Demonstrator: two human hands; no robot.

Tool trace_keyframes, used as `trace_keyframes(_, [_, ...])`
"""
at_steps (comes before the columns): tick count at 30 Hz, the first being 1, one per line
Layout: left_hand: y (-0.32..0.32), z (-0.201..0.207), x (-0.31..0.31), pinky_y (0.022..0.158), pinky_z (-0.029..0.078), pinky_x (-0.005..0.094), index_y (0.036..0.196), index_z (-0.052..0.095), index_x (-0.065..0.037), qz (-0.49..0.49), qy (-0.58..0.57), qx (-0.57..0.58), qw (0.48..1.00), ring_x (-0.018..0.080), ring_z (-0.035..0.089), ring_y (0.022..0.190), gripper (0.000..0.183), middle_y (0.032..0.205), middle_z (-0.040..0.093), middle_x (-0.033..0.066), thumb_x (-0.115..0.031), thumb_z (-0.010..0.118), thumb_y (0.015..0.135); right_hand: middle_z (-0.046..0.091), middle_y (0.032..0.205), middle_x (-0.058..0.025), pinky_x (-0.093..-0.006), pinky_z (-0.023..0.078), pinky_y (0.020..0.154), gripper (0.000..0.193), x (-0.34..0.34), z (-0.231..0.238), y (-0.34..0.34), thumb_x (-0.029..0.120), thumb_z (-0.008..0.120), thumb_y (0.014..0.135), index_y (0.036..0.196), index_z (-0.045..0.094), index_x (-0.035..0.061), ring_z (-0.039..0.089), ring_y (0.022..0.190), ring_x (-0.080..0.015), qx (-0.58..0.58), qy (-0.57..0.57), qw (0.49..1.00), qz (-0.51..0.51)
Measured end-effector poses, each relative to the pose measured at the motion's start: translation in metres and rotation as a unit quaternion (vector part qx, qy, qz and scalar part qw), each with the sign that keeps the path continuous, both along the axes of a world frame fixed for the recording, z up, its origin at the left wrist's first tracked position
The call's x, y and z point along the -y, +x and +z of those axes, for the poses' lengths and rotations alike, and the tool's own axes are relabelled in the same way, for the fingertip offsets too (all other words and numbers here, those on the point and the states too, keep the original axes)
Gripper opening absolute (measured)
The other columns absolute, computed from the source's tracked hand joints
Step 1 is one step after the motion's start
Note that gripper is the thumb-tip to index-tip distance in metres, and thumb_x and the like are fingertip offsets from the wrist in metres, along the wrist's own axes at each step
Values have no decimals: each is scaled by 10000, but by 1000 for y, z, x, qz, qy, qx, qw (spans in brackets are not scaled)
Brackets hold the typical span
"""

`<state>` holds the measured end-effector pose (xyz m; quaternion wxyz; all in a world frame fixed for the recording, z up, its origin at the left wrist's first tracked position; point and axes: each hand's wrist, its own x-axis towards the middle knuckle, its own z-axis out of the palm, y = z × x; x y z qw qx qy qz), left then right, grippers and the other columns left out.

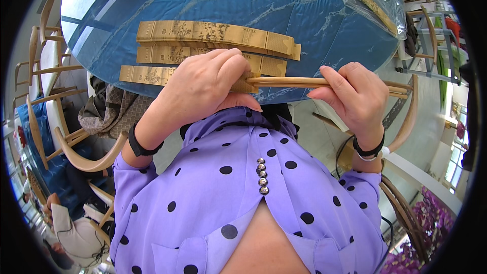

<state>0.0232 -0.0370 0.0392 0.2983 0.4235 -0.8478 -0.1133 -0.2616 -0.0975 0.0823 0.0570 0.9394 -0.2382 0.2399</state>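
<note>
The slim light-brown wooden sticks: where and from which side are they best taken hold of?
The best grip is probably the bare middle of the slim light-brown wooden sticks, from the right, thumb near, fingers far. Their left part meets the gold paper sleeve at the left hand; the shafts lie close together.

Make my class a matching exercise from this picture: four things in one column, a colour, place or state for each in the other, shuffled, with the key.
1. Chopsticks
2. Gold sleeves
3. Table
4. Shirt

A. Blue with pale veins
B. Purple with black dots
C. Held in the right hand
D. Lying in rows

Pairs: 1-C, 2-D, 3-A, 4-B
</note>
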Motion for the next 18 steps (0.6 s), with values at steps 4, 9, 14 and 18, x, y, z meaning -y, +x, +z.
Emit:
trace_keyframes(4, [0,-1,1,629,500,357,885,500,-43,4,-1,-2,1000,274,603,732,531,808,543,88,-491,765,779,494,670,-18,-295,393,461,417,-3,1,3,428,804,770,895,699,45,514,548,-174,-5,25,1000,6])
trace_keyframes(9, [-4,1,1,621,496,351,883,496,-45,13,-4,11,1000,267,598,733,521,803,532,80,-484,759,788,489,659,-27,-310,402,461,410,-9,-5,8,422,798,788,882,688,38,522,542,-187,-4,73,997,-7])
trace_keyframes(14, [-6,-5,0,645,495,373,988,554,-44,42,-6,-11,999,297,603,749,577,859,568,94,-495,804,730,489,651,-38,-331,391,457,381,-19,-15,12,408,802,789,805,647,60,521,530,-203,15,103,993,-50])
trace_keyframes(18, [-11,3,-8,590,480,317,971,590,-26,124,-199,-24,972,251,598,713,491,856,593,101,-453,775,813,480,641,-41,-344,380,458,381,-28,-20,13,393,808,787,751,610,70,510,523,-212,45,147,984,-87])
